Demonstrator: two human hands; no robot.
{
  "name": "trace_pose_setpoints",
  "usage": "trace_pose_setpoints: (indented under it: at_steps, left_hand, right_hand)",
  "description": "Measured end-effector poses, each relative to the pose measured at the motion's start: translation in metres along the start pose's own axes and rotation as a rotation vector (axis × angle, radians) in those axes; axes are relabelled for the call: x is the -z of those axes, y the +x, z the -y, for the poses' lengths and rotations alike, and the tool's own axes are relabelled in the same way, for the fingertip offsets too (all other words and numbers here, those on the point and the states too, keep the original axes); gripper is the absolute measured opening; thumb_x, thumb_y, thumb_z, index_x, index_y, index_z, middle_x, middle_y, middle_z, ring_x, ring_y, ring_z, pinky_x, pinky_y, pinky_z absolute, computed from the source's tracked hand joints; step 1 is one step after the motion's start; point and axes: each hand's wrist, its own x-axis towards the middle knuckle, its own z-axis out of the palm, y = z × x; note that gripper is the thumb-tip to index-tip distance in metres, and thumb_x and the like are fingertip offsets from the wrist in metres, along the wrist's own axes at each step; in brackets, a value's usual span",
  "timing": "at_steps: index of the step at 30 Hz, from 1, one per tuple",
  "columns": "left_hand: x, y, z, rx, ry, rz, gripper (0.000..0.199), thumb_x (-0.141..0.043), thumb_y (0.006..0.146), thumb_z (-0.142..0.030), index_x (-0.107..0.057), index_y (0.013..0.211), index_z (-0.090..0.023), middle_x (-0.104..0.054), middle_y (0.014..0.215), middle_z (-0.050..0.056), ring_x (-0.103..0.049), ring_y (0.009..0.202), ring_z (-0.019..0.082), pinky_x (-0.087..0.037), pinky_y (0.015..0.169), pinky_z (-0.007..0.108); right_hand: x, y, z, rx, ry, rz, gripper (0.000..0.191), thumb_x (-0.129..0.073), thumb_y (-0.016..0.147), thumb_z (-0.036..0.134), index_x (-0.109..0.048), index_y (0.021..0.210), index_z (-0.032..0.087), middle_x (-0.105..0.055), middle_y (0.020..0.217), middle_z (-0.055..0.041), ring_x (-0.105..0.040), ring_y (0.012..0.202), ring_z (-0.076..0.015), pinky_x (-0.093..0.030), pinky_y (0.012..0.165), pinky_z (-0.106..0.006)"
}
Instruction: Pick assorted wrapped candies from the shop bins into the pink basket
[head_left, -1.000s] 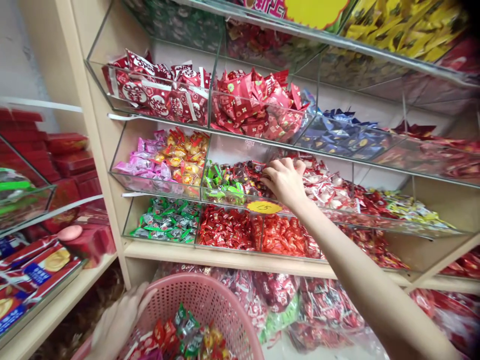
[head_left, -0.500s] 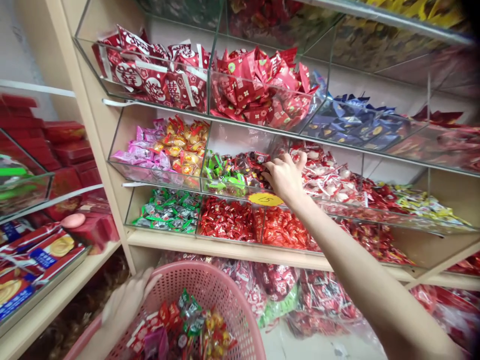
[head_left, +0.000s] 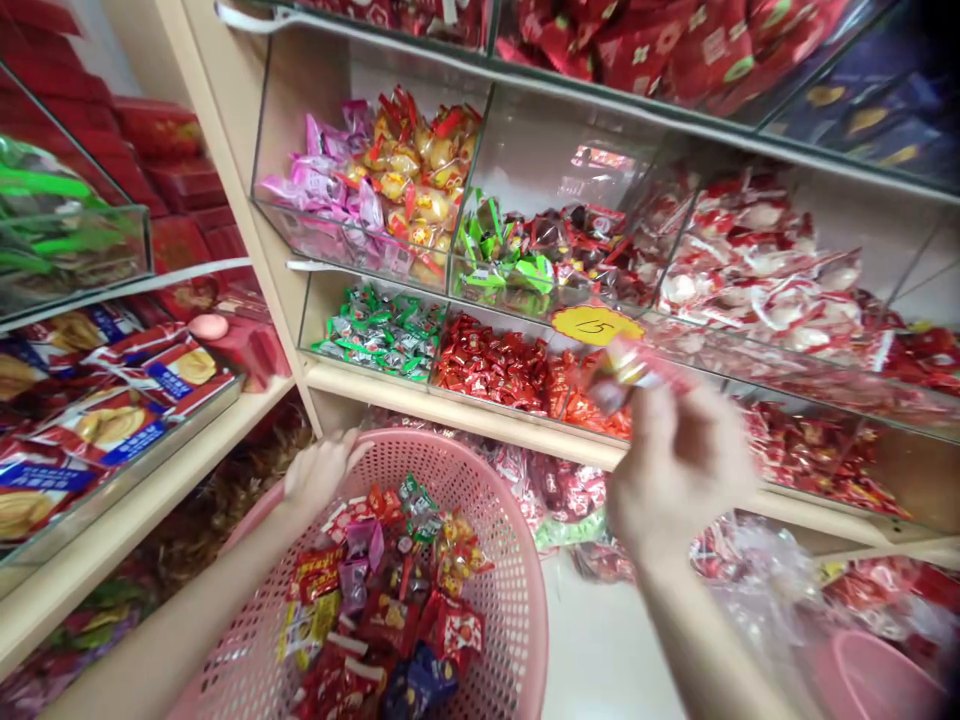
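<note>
while a small red-and-gold wrapped sweet (head_left: pixel 626 372) is pinched in the closed fingertips of the right hand (head_left: pixel 679 465), near a clear acrylic bin (head_left: pixel 555 140), a pink plastic mesh basket (head_left: pixel 450 437) of mixed wrapped sweets (head_left: pixel 382 600) is held at its rim by the curled fingers of the left hand (head_left: pixel 321 470).

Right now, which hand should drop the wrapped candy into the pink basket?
Probably the right hand: it holds the wrapped candy and sits near the pink basket. The left hand grips the basket rim and would have to let go.
</note>
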Motion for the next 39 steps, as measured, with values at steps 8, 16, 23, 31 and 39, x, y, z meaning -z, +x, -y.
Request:
trace_pose_setpoints:
  at_steps: [8, 16, 23, 31, 39]
  left_hand:
    - [0.000, -0.003, -0.004, -0.018, 0.033, -0.009, 0.042, -0.028, 0.097, -0.046, -0.057, 0.110, -0.019, -0.067, 0.104, 0.009, -0.067, 0.092, 0.027, -0.052, 0.068, 0.033]
    - [0.000, -0.007, -0.003, -0.019, -0.008, -0.030, 0.048, -0.022, 0.098, -0.046, -0.059, 0.109, -0.018, -0.067, 0.103, 0.012, -0.067, 0.092, 0.029, -0.051, 0.068, 0.035]
    - [0.000, -0.011, -0.002, 0.015, -0.005, -0.014, 0.047, -0.024, 0.096, -0.050, -0.058, 0.108, -0.020, -0.067, 0.106, 0.011, -0.067, 0.092, 0.029, -0.051, 0.067, 0.035]
    - [0.001, -0.016, 0.001, 0.024, -0.017, -0.015, 0.048, -0.024, 0.096, -0.051, -0.058, 0.107, -0.019, -0.067, 0.105, 0.011, -0.067, 0.091, 0.029, -0.050, 0.067, 0.034]
    - [0.003, -0.018, -0.001, 0.031, -0.011, -0.002, 0.047, -0.024, 0.097, -0.050, -0.058, 0.108, -0.019, -0.066, 0.104, 0.012, -0.067, 0.090, 0.027, -0.050, 0.067, 0.032]
  right_hand:
    - [-0.028, -0.153, -0.026, -1.746, 0.829, 0.235, 0.028, -0.085, 0.062, 0.031, -0.064, 0.078, 0.020, -0.067, 0.073, 0.0054, -0.061, 0.066, -0.0083, -0.055, 0.069, -0.026]
    - [-0.023, -0.167, -0.026, -1.693, 0.811, 0.309, 0.029, -0.086, 0.060, 0.028, -0.066, 0.079, 0.019, -0.067, 0.077, 0.0051, -0.060, 0.071, -0.0068, -0.057, 0.075, -0.026]
    - [-0.015, -0.168, -0.034, -1.649, 0.736, 0.578, 0.042, -0.088, 0.055, 0.029, -0.064, 0.088, 0.020, -0.066, 0.086, 0.0035, -0.061, 0.078, -0.0070, -0.050, 0.072, -0.020]
    - [-0.018, -0.182, -0.074, -1.131, 0.411, 1.066, 0.042, -0.078, 0.067, 0.033, -0.051, 0.099, 0.025, -0.058, 0.081, 0.0049, -0.057, 0.074, -0.0139, -0.047, 0.070, -0.031]
    - [-0.035, -0.174, -0.077, -0.340, -0.013, 1.635, 0.029, -0.068, 0.074, 0.017, -0.060, 0.102, 0.020, -0.063, 0.100, -0.0055, -0.058, 0.090, -0.0210, -0.044, 0.081, -0.034]
